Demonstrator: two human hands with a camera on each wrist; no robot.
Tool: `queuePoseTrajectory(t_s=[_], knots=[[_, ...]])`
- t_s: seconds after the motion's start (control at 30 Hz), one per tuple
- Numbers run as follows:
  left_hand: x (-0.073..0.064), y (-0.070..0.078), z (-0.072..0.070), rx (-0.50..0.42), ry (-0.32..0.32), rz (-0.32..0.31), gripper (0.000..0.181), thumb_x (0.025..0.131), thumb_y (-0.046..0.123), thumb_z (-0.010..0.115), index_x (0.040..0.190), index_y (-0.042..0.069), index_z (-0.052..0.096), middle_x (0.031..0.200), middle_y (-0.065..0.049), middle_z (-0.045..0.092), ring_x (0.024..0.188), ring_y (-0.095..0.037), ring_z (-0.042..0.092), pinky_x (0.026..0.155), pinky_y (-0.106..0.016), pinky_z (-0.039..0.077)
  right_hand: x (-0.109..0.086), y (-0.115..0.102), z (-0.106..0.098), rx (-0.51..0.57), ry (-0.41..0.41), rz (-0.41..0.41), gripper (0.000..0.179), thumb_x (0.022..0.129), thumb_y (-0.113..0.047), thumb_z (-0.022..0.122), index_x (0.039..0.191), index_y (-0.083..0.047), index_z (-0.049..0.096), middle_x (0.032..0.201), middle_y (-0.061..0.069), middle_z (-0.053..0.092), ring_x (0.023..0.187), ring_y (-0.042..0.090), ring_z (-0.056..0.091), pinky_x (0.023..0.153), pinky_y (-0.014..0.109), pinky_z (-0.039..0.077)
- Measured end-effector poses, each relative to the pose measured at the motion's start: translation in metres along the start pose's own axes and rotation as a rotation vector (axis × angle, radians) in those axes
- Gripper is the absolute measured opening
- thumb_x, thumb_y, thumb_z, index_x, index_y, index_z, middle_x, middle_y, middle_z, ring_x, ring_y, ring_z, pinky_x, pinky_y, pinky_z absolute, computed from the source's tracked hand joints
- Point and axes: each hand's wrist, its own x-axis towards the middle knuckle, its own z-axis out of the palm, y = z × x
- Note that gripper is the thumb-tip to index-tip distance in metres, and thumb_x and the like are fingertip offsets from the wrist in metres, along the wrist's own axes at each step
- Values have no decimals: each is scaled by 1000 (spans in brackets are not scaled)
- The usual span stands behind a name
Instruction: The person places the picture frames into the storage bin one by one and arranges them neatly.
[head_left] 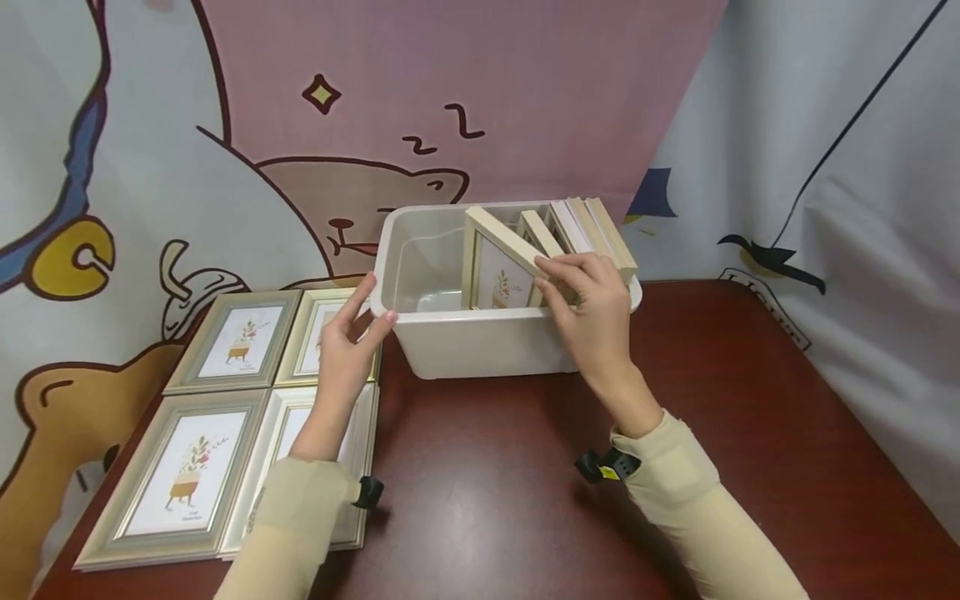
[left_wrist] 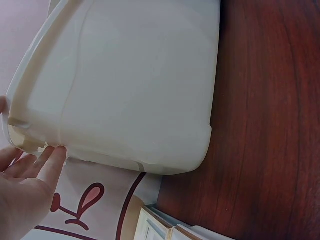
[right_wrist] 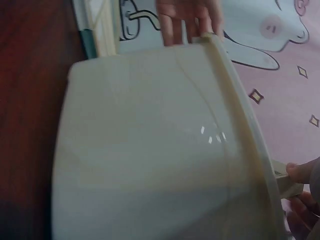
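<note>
Pinching a leaning cream picture frame point(head_left: 501, 268), mid-view in a white plastic bin point(head_left: 487, 347), with right hand point(head_left: 597, 312); touching the rim point(head_left: 465, 316) with spread left hand point(head_left: 347, 354); risking slippage through loose pinching.

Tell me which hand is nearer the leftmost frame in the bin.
Right. The right hand pinches the frame's corner; the left hand is apart from it, touching the bin's left end.
</note>
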Motion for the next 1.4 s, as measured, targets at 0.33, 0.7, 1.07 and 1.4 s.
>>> queuePoseTrajectory(t_s=[0.33,0.7,1.07,1.4], knots=[[-5,-2,-4,3,33,-9,60,94,3,64,151,10,44,157,0,43,138,-29,51,96,-13,52,-12,-1,13,-207,-73,-33,25,88,-11,69,111,-17,77,89,10,61,88,34,43,81,50,35],[-5,-1,-2,-57,43,1,60,93,0,63,150,7,44,157,-1,44,139,-33,49,97,-13,52,3,-4,14,-379,-106,-49,21,86,-17,67,105,-12,76,89,12,57,94,37,44,77,53,31],[-5,1,3,-42,24,7,62,93,1,63,151,6,42,159,-3,41,140,-32,48,97,-13,51,-1,9,0,-383,-92,-31,23,89,-24,69,105,-9,78,110,17,49,106,41,37,89,60,29],[0,2,-6,88,-12,-6,61,94,8,66,151,10,44,159,0,40,136,-32,52,91,-8,51,-8,28,-24,-187,-184,4,29,87,-25,77,112,-10,75,128,17,57,121,39,41,102,65,25]])
